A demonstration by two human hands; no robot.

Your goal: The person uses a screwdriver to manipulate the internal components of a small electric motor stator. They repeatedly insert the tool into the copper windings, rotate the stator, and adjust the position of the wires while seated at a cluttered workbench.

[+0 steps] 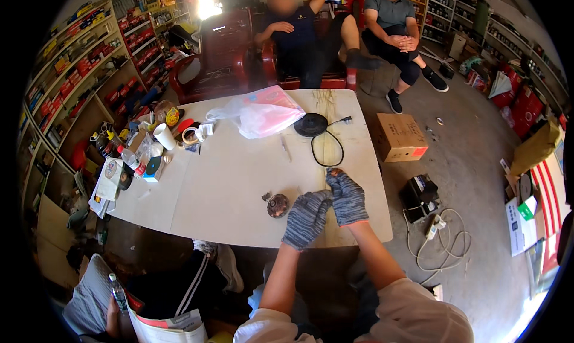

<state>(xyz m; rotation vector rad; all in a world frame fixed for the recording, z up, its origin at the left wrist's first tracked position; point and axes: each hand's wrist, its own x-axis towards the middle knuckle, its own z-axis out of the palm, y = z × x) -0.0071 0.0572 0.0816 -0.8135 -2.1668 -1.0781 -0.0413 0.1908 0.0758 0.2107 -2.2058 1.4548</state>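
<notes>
Both my hands wear grey knitted gloves and meet over the near right part of the table. My left hand (307, 218) is closed, its fingers curled against the right glove. Beside it, my right hand (349, 200) is closed too, with something small and dark reddish-brown at its fingertips; whether that is a held part or the glove's stained tip is unclear. Just left of my left hand, a rusty, round metal part (278, 206) lies on the table. Farther off are a black disc (310, 124) with a looped black cable (343, 150) and a thin white pen-like stick (286, 148).
A pink and white plastic bag (263, 111) covers the table's far edge. Bottles, a paper cup (164, 136) and tape rolls crowd its left end. A cardboard box (401, 138) and a power strip (436, 227) are on the floor at right. Several people sit around the table.
</notes>
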